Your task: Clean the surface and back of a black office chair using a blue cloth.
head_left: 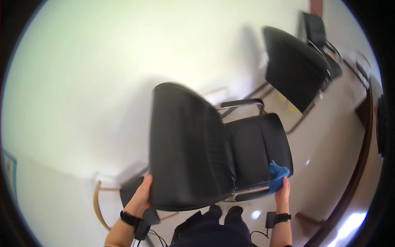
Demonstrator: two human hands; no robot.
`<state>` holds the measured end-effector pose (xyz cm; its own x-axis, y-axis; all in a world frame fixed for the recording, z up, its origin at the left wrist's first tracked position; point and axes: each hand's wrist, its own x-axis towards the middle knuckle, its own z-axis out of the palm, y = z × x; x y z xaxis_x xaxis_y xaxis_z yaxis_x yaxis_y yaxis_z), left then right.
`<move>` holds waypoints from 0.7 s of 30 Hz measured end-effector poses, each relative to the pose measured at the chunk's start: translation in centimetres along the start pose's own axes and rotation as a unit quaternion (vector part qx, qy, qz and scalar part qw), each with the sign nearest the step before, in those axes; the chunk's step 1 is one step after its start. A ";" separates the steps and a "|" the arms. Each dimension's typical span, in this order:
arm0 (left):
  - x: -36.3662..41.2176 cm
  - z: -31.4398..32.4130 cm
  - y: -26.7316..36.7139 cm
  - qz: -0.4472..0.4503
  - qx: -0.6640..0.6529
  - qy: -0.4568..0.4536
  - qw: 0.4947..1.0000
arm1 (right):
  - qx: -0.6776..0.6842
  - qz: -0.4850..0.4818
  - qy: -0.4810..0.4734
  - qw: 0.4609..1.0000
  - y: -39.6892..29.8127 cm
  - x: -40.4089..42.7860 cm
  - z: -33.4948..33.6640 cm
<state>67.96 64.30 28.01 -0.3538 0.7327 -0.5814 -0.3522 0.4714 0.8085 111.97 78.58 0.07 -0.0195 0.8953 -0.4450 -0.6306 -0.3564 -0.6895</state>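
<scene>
A black leather-look armchair [188, 148] stands before me, its padded seat [250, 151] facing right. My left hand [142, 193] grips the near side edge of the backrest, with part of the fingers hidden behind it. In my right hand [283, 190] is a crumpled blue cloth [277, 177], pressed at the front end of the near armrest [251, 195]. Across the seat, the far armrest [242, 102] shows a black pad on a metal frame. Each wrist wears a black strap with a small box and cable.
More black chairs [296, 68] line the pale wall [92, 77] at upper right. A wooden-armed chair [98, 203] sits close behind my left hand. The dark curved edge of a table [359, 163] runs down the right side. My feet [233, 211] are just below the armchair on glossy floor.
</scene>
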 end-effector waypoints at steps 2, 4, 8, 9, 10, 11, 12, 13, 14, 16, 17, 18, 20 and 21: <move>0.4 4.1 -0.4 0.029 -0.015 -0.065 0.997 | 0.016 0.015 -0.151 0.988 -3.4 0.0 6.0; 0.7 3.3 -0.7 0.047 -0.040 -0.073 0.995 | -0.036 -0.022 -0.350 0.936 -3.5 -1.7 12.7; 0.8 1.7 -2.4 0.049 -0.202 -0.168 0.963 | -0.404 -0.314 -0.642 0.571 -7.0 -10.1 29.9; 0.7 2.3 -2.8 0.048 -0.275 -0.201 0.939 | -0.520 -0.351 -0.639 0.444 -7.5 -12.7 32.3; 0.6 1.7 -2.3 0.027 -0.283 -0.188 0.940 | -0.529 -0.351 -0.637 0.437 -5.7 -14.0 33.7; 0.8 0.2 -2.7 0.028 -0.290 -0.194 0.937 | -0.555 -0.389 -0.618 0.399 -3.7 -15.0 34.8; 0.8 -0.2 -3.0 0.019 -0.326 -0.205 0.923 | -0.575 -0.425 -0.606 0.349 -3.0 -14.9 35.9; 0.8 -0.8 -3.2 0.004 -0.355 -0.220 0.909 | -0.588 -0.444 -0.593 0.326 -2.5 -14.2 37.3; 1.7 -1.1 -4.8 0.013 -0.333 -0.183 0.925 | -0.597 -0.463 -0.581 0.303 -2.0 -12.9 39.3; 1.5 -1.2 -5.0 0.017 -0.338 -0.170 0.926 | -0.601 -0.498 -0.561 0.274 -0.8 -8.7 42.9; 1.5 -1.1 -4.8 0.023 -0.328 -0.161 0.931 | -0.606 -0.513 -0.535 0.290 0.0 -6.1 44.5; 1.7 -1.2 -4.9 0.025 -0.331 -0.166 0.929 | -0.622 -0.495 -0.515 0.321 0.2 -3.2 46.2; 1.3 -1.2 -4.9 0.031 -0.322 -0.161 0.933 | -0.670 -0.480 -0.445 0.348 0.2 2.8 49.3; 0.8 -1.4 -5.0 0.033 -0.307 -0.148 0.940 | -0.706 -0.464 -0.396 0.360 0.1 4.2 50.7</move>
<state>68.19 61.83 23.31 -0.1686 0.8972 -0.4082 -0.8039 0.1145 0.5836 72.54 95.89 27.10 -0.8766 0.3995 0.2684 0.3607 0.9145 -0.1835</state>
